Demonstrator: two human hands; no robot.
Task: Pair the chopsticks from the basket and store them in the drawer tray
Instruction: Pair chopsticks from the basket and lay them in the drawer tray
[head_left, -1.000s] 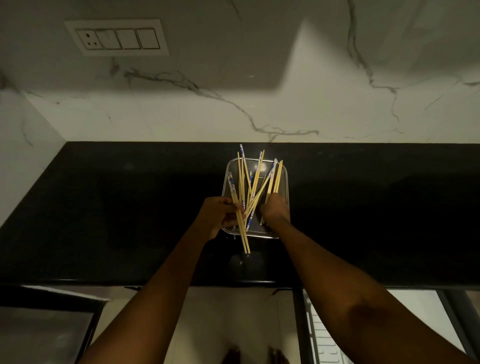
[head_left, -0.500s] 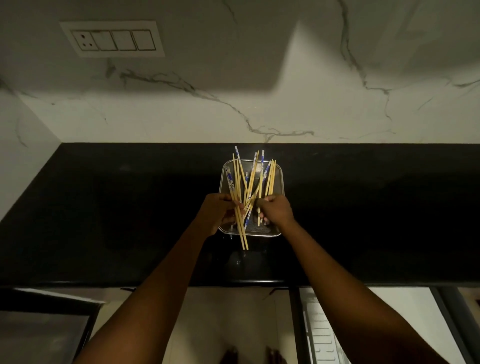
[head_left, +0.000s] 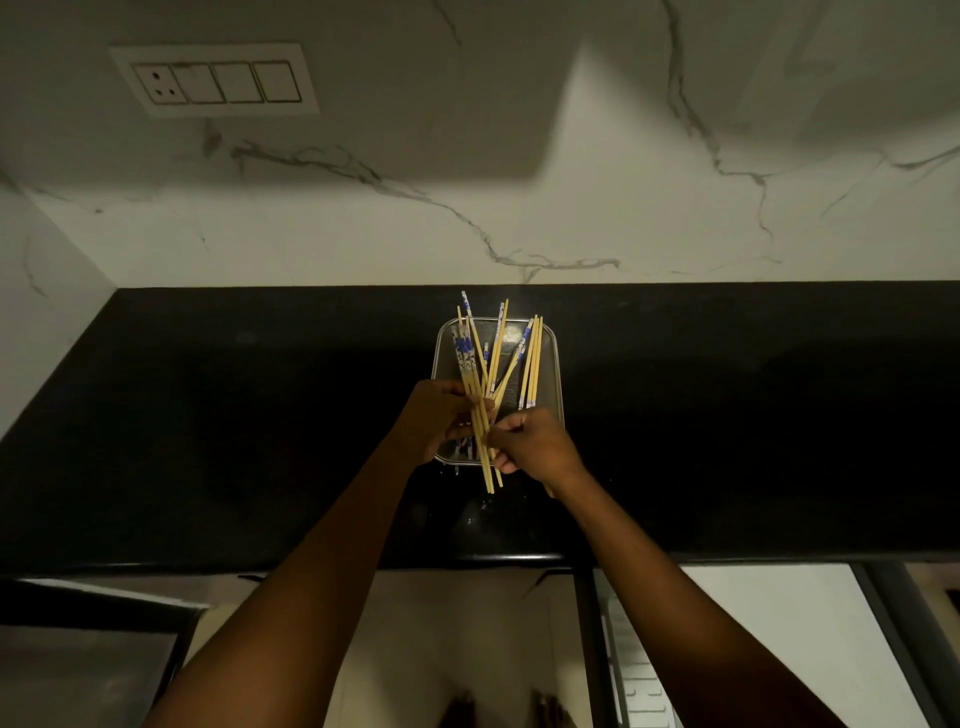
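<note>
Left hand (head_left: 441, 415) is curled round a bunch of chopsticks (head_left: 480, 410) from their left side, over the near end of the wire basket (head_left: 559, 364) on the black tabletop (head_left: 208, 415). Right hand (head_left: 530, 447) is just to the right, pinching the bunch low down near the plain tips. The sticks run lengthwise away from the person, with the tips poking back past the basket rim. My guess is a stick gets slid out toward the body, since the right hand's closer to those ends. A few loose sticks (head_left: 531, 364) lie in the basket's right half.
</note>
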